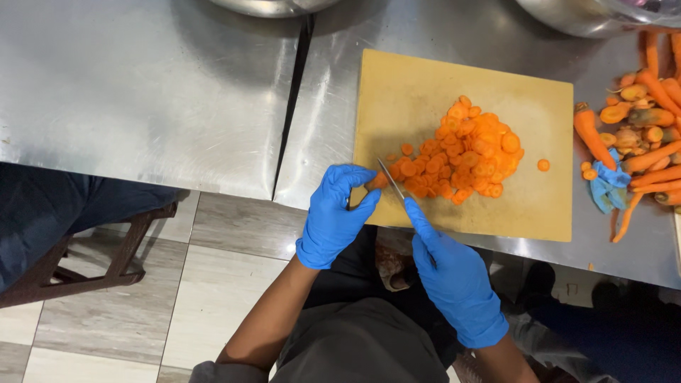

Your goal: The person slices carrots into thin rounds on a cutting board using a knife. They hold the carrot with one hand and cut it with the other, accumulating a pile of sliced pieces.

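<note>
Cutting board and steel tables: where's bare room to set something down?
Free: left steel table, bare up to the seam; cutting board top-left corner and right strip beyond the carrot slices. Crowded: whole carrots and peels at right; left hand and right hand with knife at the near edge.

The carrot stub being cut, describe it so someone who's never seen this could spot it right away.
Find the tan cutting board on the steel table. At its near left edge, the left hand pinches a short carrot stub against the knife. Unlike the sliced rounds piled beside it, it's uncut.
</note>
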